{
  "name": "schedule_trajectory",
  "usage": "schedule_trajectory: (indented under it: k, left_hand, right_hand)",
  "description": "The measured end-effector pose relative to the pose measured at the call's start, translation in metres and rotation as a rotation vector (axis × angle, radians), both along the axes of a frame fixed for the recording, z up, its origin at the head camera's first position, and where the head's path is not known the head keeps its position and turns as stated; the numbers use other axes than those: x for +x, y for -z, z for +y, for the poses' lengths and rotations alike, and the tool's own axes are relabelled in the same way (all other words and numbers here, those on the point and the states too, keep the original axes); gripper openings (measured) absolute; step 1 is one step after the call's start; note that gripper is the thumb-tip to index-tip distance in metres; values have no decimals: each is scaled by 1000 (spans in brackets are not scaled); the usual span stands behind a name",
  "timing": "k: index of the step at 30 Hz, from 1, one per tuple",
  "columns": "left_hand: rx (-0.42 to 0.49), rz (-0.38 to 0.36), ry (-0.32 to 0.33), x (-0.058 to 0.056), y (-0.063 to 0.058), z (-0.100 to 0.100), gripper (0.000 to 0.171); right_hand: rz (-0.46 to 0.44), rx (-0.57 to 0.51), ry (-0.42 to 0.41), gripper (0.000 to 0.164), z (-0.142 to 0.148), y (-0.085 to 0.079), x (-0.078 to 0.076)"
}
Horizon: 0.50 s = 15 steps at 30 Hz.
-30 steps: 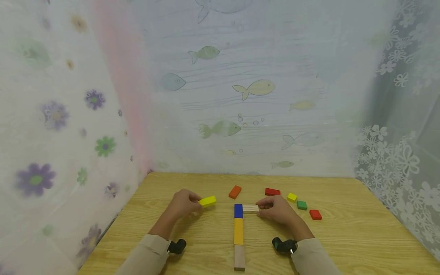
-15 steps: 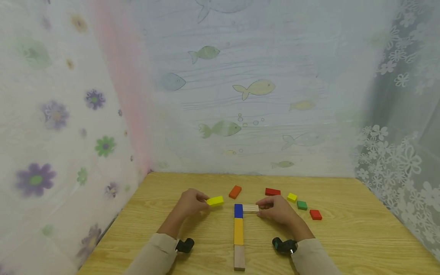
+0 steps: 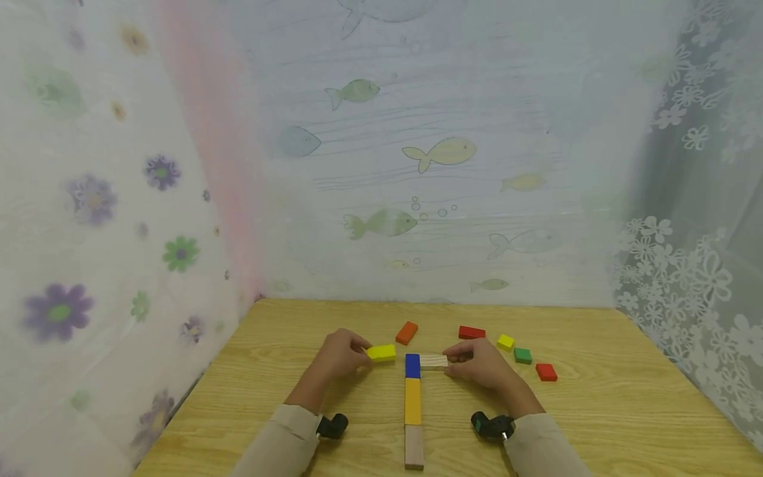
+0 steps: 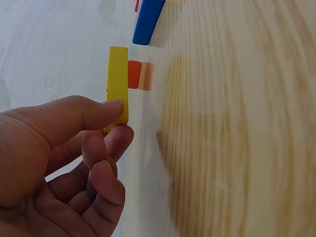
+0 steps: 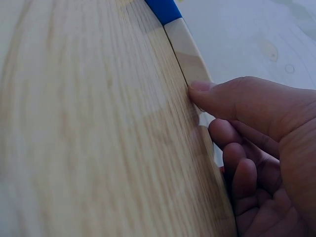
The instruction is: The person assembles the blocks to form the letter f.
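Observation:
My left hand (image 3: 344, 354) pinches one end of a yellow block (image 3: 382, 353), its far end a short way left of the blue block (image 3: 412, 366). In the left wrist view the thumb and fingertips grip the yellow block (image 4: 118, 81) above the table. On the other side, my right hand (image 3: 479, 363) holds the right end of a plain wooden block (image 3: 433, 361) between thumb and fingers. That block lies flat, its left end against the blue block. Below the blue block, an orange-yellow block (image 3: 412, 401) and a brownish wooden block (image 3: 414, 446) continue in a straight column toward me.
Loose blocks lie farther back: an orange one (image 3: 406, 333), a dark red one (image 3: 471, 332), a small yellow one (image 3: 505, 342), a green one (image 3: 522, 356) and a red one (image 3: 546, 371). A fish-printed curtain (image 3: 381, 165) hangs behind the wooden table (image 3: 626, 411).
My left hand has moved right with the yellow block, bringing it closer to the blue block and turning it nearly level. My right hand and the wooden block have stayed in place.

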<state>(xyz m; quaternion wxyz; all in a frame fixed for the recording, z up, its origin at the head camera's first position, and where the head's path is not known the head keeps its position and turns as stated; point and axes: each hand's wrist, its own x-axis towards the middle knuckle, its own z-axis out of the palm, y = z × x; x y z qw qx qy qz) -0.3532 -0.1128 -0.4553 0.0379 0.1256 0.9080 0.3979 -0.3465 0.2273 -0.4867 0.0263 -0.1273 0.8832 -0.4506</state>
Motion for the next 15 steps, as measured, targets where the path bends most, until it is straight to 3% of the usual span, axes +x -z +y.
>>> schedule_trajectory:
  k: [15]
  left_hand:
    - [-24, -8, 20, -3, 5, 12, 33]
  right_hand:
    - [-2, -2, -10, 34, 1, -2, 2]
